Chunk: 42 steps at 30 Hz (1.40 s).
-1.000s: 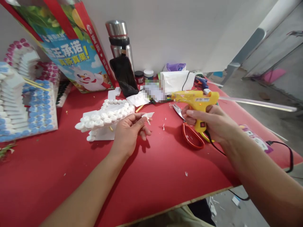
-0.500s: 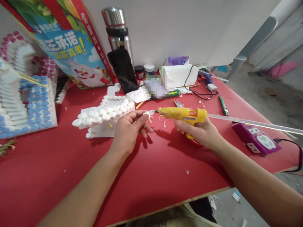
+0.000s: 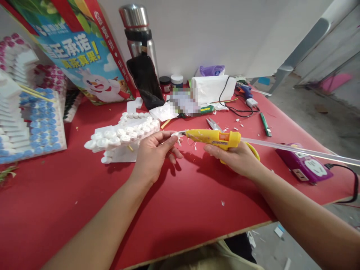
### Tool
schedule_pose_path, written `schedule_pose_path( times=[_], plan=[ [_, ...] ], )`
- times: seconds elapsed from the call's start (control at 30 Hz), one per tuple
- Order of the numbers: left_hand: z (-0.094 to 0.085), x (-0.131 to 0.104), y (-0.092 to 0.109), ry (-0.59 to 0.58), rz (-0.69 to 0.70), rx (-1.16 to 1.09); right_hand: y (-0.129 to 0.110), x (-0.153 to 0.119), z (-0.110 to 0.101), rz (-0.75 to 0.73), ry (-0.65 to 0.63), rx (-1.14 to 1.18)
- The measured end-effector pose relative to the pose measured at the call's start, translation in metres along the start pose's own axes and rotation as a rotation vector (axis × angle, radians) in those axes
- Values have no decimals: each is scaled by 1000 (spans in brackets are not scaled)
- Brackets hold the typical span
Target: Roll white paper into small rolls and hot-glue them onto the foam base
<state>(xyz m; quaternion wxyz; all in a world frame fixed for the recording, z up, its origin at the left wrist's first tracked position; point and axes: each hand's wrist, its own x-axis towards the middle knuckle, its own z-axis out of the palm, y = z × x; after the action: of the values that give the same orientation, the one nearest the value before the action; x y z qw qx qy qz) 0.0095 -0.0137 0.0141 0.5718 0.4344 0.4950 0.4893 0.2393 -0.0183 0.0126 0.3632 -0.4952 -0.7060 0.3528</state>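
Note:
Between the thumb and fingers of my left hand [image 3: 156,153] is a small white piece [image 3: 177,137], perhaps rolled or folded paper; its exact kind is too small to tell. My right hand [image 3: 239,155] is wrapped round the handle of a yellow hot glue gun [image 3: 210,138]. The gun points left, its nozzle at the white piece, and a long clear glue stick [image 3: 295,148] juts from its back. Just left of my left hand stands a white model [image 3: 123,137] edged with rows of small white rolled pieces.
Scissors [image 3: 213,124] lie behind the glue gun, a green cutter [image 3: 265,125] to the right. A purple power strip [image 3: 305,165] is at the right edge. Behind stand a phone [image 3: 146,80], a steel flask [image 3: 137,33] and a printed bag [image 3: 84,52]. A blue-and-white model [image 3: 46,122] is at left.
The glue gun has shifted slightly left, its nozzle now right at the white piece, and its body has tilted a little. My left hand has stayed nearly still.

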Motion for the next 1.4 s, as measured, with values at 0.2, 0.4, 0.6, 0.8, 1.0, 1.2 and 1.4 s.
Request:
schedule_pose_path(
  times=[0.2, 0.4, 0.6, 0.8, 1.0, 1.2, 1.4],
  plan=[
    [0, 0, -1, -3, 13, 4, 1, -1, 0, -14, -13, -16],
    [0, -1, 0, 16, 41, -14, 0, -1, 1, -20, -12, 24],
    [0, -1, -1, 2, 28, -12, -1, -1, 2, 3, -8, 54],
    [-1, -1, -2, 2, 18, -6, 3, -2, 1, 2, -15, -56],
    [0, -1, -1, -5, 23, -11, 2, 0, 0, 16, 7, -29],
    [1, 0, -2, -12, 9, -9, 0, -1, 0, -12, -25, -47],
    [2, -2, 1, -11, 25, -22, 0, 1, -2, 10, -2, -10]
  ],
)
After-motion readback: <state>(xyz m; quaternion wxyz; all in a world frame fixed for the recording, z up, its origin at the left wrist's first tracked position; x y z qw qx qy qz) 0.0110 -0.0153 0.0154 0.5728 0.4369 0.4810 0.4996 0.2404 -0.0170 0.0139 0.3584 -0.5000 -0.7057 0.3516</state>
